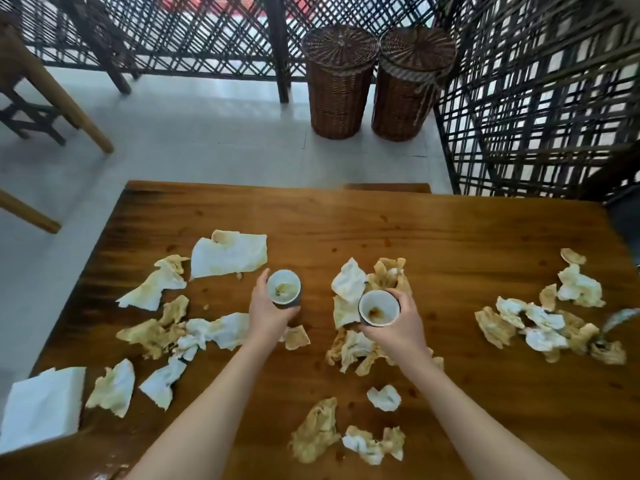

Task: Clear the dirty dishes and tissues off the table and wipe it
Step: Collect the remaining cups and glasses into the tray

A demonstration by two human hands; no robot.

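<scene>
The left hand (268,315) is curled round a small dark cup with a white, stained inside (284,288), and the right hand (401,329) grips a second cup of the same kind (379,308). Fingers hide both bases, so contact below cannot be told. A grey blurred streak (620,318) at the right edge is unreadable. A white napkin stack (41,407) is cut off at the near left. Crumpled white and brown-stained tissues (228,252) litter the glossy brown wooden surface (450,237). Beyond it are a pale floor (207,133), two lidded brown wicker baskets (339,84) and dark lattice screens (536,98).
</scene>
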